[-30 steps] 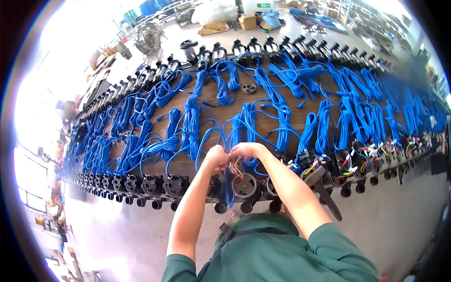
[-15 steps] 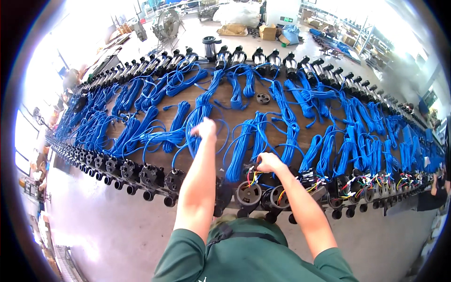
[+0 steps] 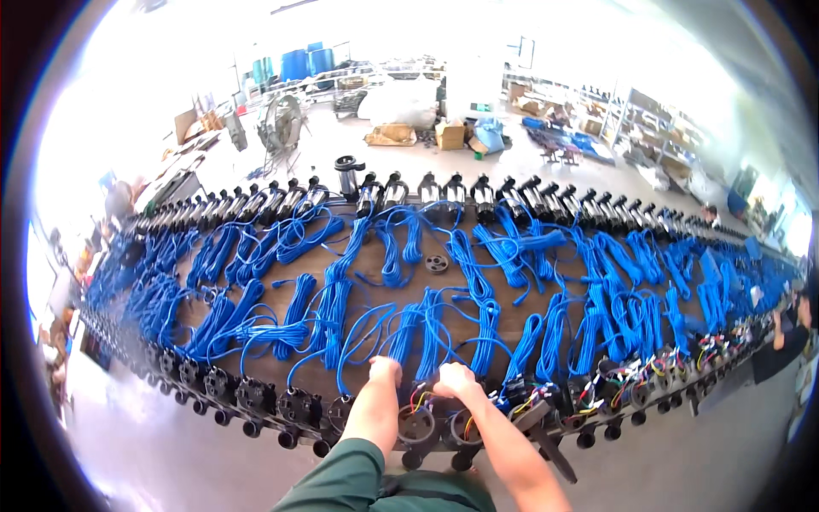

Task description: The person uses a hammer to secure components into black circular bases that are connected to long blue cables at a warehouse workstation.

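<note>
Both my hands are at the near edge of a long brown table (image 3: pixel 294 269) covered with coiled blue cables. My left hand (image 3: pixel 386 370) is closed at the near end of a blue cable bundle (image 3: pixel 403 335); whatever its fingers hold is hidden. My right hand (image 3: pixel 457 381) is closed in a pinch just right of it, beside red and yellow wires (image 3: pixel 420 398). These wires rise from an uncapped round black housing (image 3: pixel 416 425) below and between my hands. I cannot make out what the right fingertips grip.
Black housings with round dark covers (image 3: pixel 255 396) line the near edge to the left; uncapped ones with coloured wires (image 3: pixel 614 386) continue rightward. Black-and-silver cylinders (image 3: pixel 429 187) stand along the far edge. A black disc (image 3: pixel 437 264) lies mid-table. A person's arm (image 3: pixel 778 331) shows at far right.
My left hand has come down from over the cable bundles to the near edge, closing beside my right hand. The right hand stays near the wired housing. The view has tilted up.
</note>
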`<control>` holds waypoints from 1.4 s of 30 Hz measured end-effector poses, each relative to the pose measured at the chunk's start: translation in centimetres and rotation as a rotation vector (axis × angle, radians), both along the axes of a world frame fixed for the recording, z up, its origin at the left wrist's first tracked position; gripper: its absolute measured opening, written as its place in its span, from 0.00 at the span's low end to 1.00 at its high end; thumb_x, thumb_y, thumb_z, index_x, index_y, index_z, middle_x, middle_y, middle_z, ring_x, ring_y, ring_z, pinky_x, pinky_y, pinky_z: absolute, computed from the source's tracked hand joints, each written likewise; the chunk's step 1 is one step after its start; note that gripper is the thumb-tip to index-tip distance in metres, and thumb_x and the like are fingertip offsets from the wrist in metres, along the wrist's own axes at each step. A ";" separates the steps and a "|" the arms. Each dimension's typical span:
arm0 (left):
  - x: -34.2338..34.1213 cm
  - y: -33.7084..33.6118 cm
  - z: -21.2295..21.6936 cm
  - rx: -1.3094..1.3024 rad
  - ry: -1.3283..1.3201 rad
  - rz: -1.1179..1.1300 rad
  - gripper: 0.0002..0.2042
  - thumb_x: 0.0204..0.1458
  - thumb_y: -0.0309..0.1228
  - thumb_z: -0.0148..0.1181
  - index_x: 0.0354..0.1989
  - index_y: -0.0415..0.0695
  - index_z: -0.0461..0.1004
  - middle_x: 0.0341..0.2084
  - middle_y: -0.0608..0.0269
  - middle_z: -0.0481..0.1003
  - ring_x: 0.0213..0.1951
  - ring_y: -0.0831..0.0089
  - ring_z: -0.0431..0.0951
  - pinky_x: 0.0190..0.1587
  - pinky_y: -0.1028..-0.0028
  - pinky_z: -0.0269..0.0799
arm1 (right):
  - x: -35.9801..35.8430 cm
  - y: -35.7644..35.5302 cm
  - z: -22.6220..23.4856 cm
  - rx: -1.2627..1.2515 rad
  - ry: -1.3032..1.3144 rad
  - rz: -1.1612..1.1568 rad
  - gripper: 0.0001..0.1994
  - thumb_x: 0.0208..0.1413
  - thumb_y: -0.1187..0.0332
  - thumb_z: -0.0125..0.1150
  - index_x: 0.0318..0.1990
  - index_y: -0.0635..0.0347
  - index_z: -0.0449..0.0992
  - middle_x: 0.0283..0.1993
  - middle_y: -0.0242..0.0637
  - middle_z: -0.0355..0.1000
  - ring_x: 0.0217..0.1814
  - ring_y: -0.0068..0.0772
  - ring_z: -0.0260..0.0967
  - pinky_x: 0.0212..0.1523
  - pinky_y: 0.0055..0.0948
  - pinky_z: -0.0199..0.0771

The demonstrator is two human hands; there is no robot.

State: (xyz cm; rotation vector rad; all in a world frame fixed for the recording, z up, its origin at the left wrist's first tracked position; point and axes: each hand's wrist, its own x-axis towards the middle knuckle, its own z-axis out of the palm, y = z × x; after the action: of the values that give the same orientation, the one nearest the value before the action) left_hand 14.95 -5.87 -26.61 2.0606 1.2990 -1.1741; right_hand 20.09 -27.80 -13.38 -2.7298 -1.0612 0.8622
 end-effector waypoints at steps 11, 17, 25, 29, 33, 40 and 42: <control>-1.9 0.0 10.3 -0.063 -0.749 0.220 0.20 0.55 0.36 0.56 0.48 0.35 0.82 0.42 0.51 0.84 0.42 0.55 0.85 0.44 0.64 0.80 | 1.2 1.0 0.7 0.166 0.126 -0.059 0.21 0.43 0.53 0.69 0.36 0.64 0.87 0.39 0.57 0.82 0.48 0.51 0.83 0.50 0.41 0.82; -8.4 -6.9 19.8 -0.545 -1.101 0.172 0.32 0.47 0.23 0.62 0.66 0.45 0.71 0.51 0.58 0.81 0.46 0.67 0.81 0.46 0.66 0.77 | 0.8 -0.8 4.8 0.534 0.154 -0.140 0.29 0.45 0.53 0.70 0.50 0.66 0.81 0.43 0.48 0.82 0.48 0.42 0.81 0.51 0.37 0.79; -13.0 -10.6 18.8 -0.807 -1.640 0.908 0.21 0.54 0.10 0.49 0.55 0.36 0.77 0.45 0.55 0.83 0.45 0.67 0.85 0.49 0.68 0.82 | -0.9 -4.3 4.9 0.842 0.904 -0.440 0.29 0.66 0.43 0.60 0.59 0.59 0.74 0.47 0.32 0.77 0.47 0.24 0.74 0.43 0.26 0.73; -12.5 -11.4 14.1 -1.012 -1.520 0.981 0.17 0.56 0.13 0.50 0.51 0.39 0.78 0.42 0.60 0.82 0.42 0.68 0.83 0.45 0.67 0.79 | 0.0 -0.2 1.3 0.890 1.752 -0.508 0.19 0.71 0.48 0.54 0.49 0.55 0.77 0.45 0.28 0.80 0.46 0.23 0.77 0.46 0.30 0.79; -14.9 -10.8 17.6 -1.062 -1.378 0.601 0.16 0.59 0.26 0.58 0.55 0.41 0.76 0.46 0.65 0.81 0.46 0.73 0.80 0.49 0.69 0.75 | 0.3 -1.2 2.6 0.928 1.440 -0.270 0.11 0.68 0.65 0.55 0.48 0.60 0.79 0.44 0.32 0.81 0.42 0.26 0.80 0.45 0.28 0.82; -16.3 -10.9 19.1 -1.008 -1.196 0.367 0.27 0.66 0.54 0.59 0.54 0.38 0.74 0.45 0.64 0.79 0.46 0.79 0.78 0.46 0.76 0.72 | -0.8 -0.7 2.2 0.918 1.646 -0.309 0.23 0.67 0.58 0.52 0.60 0.68 0.76 0.64 0.57 0.74 0.60 0.46 0.78 0.61 0.44 0.79; -16.0 -11.8 18.9 -0.964 -1.176 0.447 0.31 0.59 0.59 0.65 0.46 0.37 0.76 0.33 0.65 0.80 0.37 0.80 0.78 0.39 0.75 0.69 | -2.6 -0.4 4.7 0.978 1.666 -0.332 0.20 0.69 0.57 0.52 0.54 0.65 0.78 0.65 0.53 0.74 0.55 0.43 0.79 0.56 0.40 0.80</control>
State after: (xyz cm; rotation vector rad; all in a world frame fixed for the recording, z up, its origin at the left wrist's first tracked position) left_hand -1.02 -17.67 -7.69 1.1941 0.3859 -0.1370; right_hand 17.45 -28.17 -8.72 -0.7382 -0.3448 1.4320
